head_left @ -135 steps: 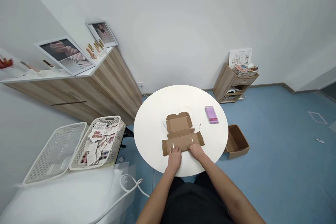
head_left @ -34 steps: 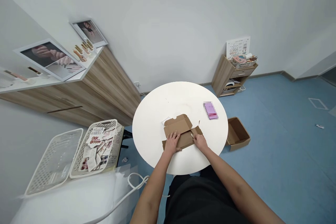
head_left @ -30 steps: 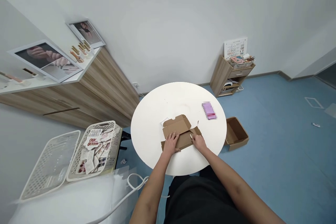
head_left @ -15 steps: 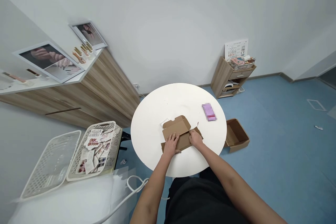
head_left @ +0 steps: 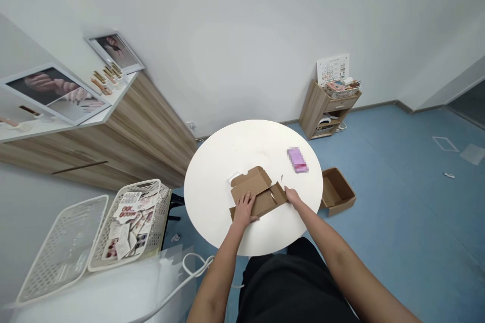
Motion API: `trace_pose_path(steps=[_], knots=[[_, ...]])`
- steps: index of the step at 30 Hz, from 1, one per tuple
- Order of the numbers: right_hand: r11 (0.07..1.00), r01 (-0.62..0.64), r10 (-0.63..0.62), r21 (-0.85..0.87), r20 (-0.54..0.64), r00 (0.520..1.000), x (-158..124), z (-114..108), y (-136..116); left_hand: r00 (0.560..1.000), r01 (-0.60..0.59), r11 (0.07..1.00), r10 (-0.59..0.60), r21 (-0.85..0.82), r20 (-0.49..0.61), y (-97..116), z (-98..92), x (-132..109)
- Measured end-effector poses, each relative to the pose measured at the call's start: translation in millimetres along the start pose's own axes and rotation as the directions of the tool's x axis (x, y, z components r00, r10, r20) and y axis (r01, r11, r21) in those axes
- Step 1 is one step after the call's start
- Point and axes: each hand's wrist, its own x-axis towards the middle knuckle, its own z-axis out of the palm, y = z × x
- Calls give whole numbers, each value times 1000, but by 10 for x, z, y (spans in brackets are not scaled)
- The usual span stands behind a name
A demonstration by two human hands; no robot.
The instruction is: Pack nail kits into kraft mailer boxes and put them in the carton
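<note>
A brown cardboard box [head_left: 251, 183], partly folded with its lid flap laid back, lies on the round white table [head_left: 220, 154]. My left hand [head_left: 244, 209] rests on its left part with the fingers spread. At the box's right end, my right hand [head_left: 291, 195] has its fingers closed on the edge of the side flap. A small slit of light shows in the cardboard near that end. Beyond the box's left corner lies a small white item, partly covered by it. A purple pixelated item [head_left: 297, 160] lies at the table's right side.
An open cardboard box [head_left: 337, 192] stands on the blue floor right of the table. To the left are a white basket [head_left: 157, 212] of printed cards and a wooden cabinet [head_left: 151, 126]. A small wooden stand [head_left: 309, 111] is by the wall. A white cable [head_left: 189, 276] hangs near my left arm.
My right hand has slid right, from the inner part of the box to its right end, uncovering the slit. My left hand stays on the cardboard. The view has shifted slightly.
</note>
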Motion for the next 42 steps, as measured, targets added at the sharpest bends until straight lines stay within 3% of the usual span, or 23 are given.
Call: trace_pose_path(steps=[7,13,18,24,29,38,40,42], knots=[[999,42,-40,-18,101,994,-143,236,-264,1000,13,1000,-13,-9,6,19,1,5],[990,46,-32,-131,110,993,-199,260,-342,999,20,998,-18,-66,30,19,29,-2],[955,-27,44,-294,53,998,-174,279,-435,999,24,996,-21,-85,36,36,49,-10],[910,-45,98,-413,108,989,-33,224,-587,1000,17,993,-16,-121,11,32,116,1],[882,-32,96,-471,113,989,-22,295,-548,1000,17,990,-17,-142,4,54,151,-7],[857,99,-20,-506,159,987,-145,283,-436,1000,-2,992,2,-124,-1,73,127,-28],[847,151,-106,-509,115,988,-198,222,-429,1000,-18,993,17,-117,-9,87,126,-21],[811,277,-293,-516,52,955,-242,153,-411,999,-34,993,32,-109,-15,114,123,4]])
